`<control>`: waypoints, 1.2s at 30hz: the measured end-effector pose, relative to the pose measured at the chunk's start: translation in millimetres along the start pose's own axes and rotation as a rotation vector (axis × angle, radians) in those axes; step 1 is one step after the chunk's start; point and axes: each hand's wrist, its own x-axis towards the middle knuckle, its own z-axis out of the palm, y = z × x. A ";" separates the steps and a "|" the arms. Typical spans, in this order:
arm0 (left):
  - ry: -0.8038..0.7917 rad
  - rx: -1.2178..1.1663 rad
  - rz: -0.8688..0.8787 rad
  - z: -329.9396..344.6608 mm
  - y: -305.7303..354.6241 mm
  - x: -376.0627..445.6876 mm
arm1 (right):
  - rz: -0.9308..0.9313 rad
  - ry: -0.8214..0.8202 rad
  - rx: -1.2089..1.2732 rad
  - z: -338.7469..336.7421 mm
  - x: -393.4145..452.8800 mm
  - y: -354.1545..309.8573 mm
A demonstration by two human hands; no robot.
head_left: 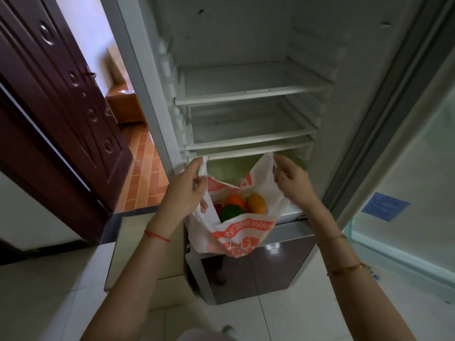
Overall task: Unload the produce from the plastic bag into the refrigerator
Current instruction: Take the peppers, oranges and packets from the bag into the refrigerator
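Our left hand and right hand each pinch a handle of the plastic bag; we keep it spread, free one hand, lift the produce out.

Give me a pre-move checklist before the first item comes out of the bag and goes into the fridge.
1. Refrigerator door open: ok.
2. Shelves free to take produce: ok, nothing visible on them.
3. Plastic bag mouth spread wide: ok, left hand and right hand each pinch a handle.
4. Produce visible: ok, orange fruit, yellow fruit, green item on top.
5. A hand free to pick: not ok, both hold the bag.
6. Items deeper in the bag: cannot tell.
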 end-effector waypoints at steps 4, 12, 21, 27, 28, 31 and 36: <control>-0.016 -0.006 0.002 4.8 -13.1 -2.7 | -0.016 0.127 -0.270 12.3 -0.8 4.4; -0.012 -0.059 0.006 15.3 -9.6 -4.6 | -0.590 0.149 -0.417 35.7 -11.7 -10.0; 0.107 -0.071 -0.096 26.4 4.7 -11.5 | -0.153 -0.788 -0.810 38.4 13.2 27.3; 0.208 -0.008 -0.143 37.5 9.0 -20.7 | 0.021 -0.653 -1.067 28.4 37.7 79.9; 0.225 0.006 -0.141 40.3 9.7 -22.5 | 0.000 -0.574 -1.054 27.7 40.8 83.1; 0.256 0.029 -0.159 48.6 13.1 -26.2 | -0.075 -0.331 -0.954 28.4 46.3 84.8; 0.243 0.082 -0.182 54.7 18.4 -26.8 | -0.522 -0.200 -0.493 34.2 38.7 68.8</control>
